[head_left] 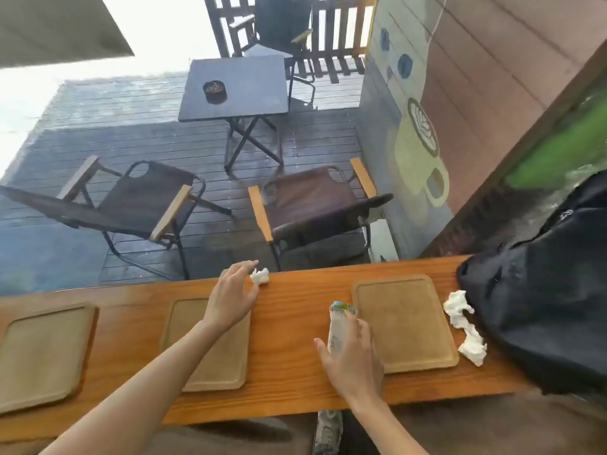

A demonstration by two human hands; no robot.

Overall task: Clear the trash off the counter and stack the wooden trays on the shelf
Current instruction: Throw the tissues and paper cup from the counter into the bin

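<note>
Counter (289, 326): carried three wooden trays (405, 323); rigid, light by judgement, best gripped at rims.
Bag (538, 290): dark, soft, crowded the right end, touching long tissue (464, 326).
Right hand (349, 356): fingers closed around crumpled wrapper (336, 326); thin, crushable.
Left hand (231, 298): fingers apart, just beside small tissue wad (260, 276); featherlight, pinch anywhere.

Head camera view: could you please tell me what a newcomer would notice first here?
Two bare arms reach over a long wooden counter: the left hand stretches open toward a small crumpled tissue at the far edge, while the right hand rests on a crushed wrapper. Three wooden trays lie along the counter, with a longer crumpled tissue and a black bag at the right end.
</note>
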